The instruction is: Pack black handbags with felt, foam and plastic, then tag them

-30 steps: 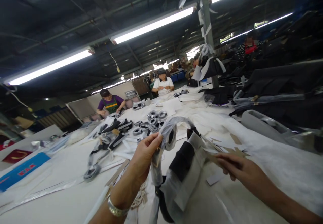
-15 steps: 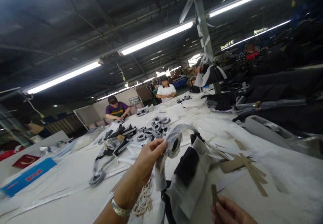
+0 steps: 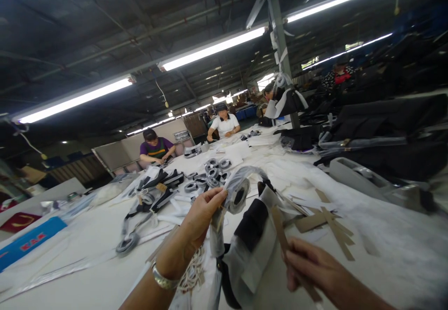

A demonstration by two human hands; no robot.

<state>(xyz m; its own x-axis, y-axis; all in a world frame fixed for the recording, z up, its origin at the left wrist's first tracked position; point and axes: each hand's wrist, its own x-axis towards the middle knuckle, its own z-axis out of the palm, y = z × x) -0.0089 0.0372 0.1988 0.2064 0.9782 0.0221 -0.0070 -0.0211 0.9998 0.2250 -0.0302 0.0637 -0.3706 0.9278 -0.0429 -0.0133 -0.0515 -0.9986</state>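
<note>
One wrapped strap [image 3: 231, 199] is pinched in your left hand [image 3: 201, 217]; one brown strip [image 3: 280, 230] is clamped in your right hand [image 3: 310, 263]. Between them, one black bag [image 3: 250, 226] sits on the table [image 3: 87, 272], the strip hiding part of its right edge. Several loose strips [image 3: 338, 231] lie beyond, one string heap [image 3: 192, 271] near your left hand.

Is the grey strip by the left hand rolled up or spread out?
Rolled up: the grey strip shows round, nested turns right beside the fingertips of the left hand.
</note>
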